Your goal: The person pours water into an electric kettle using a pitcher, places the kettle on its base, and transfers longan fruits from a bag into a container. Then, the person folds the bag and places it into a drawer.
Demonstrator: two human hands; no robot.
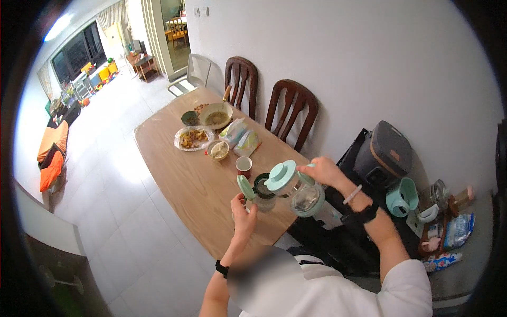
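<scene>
My right hand (323, 171) is closed round the handle of a glass kettle (305, 199) with a mint-green lid. The kettle is held up over the table's near corner, its spout side toward a clear cup (265, 203) with a dark green rim. My left hand (244, 215) is closed at the left of that cup, its fingers at a light green lid (245, 187) standing on edge beside the rim. Whether the lid is joined to the cup cannot be made out. A white-and-red paper cup (243, 166) stands just beyond.
The wooden table (179, 185) carries a pan (216, 115), a dark bowl (189, 118), a plate of food (192, 138), a small bowl (217, 150) and tissue packs (246, 143). Wooden chairs (293, 108) line the wall. At right stand a rice cooker (384, 153) and a mint-green appliance (402, 197).
</scene>
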